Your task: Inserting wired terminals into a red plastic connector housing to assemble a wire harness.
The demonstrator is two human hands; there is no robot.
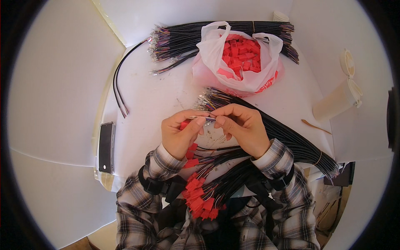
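My left hand [175, 135] is closed, with a small red plastic connector [184, 124] showing between its fingers. My right hand [251, 131] pinches the thin wire ends [208, 118] of a cable, meeting the left fingertips over the middle of the table. Whether a wire sits inside the connector cannot be made out. Below the hands lies a pile of black cables [227, 179] whose ends carry red connectors [196, 191]. Behind and under the right wrist runs a thick bundle of black cables [287, 133] with bare metal-tipped wires at its far left end.
A white plastic bag [208, 62] full of red connectors [243, 52] stands at the back, before another black cable bundle [183, 37]. Two loose cables [118, 77] curve down at left. A phone [106, 148] lies at the left edge; a cream lidded container [335, 102] stands at right.
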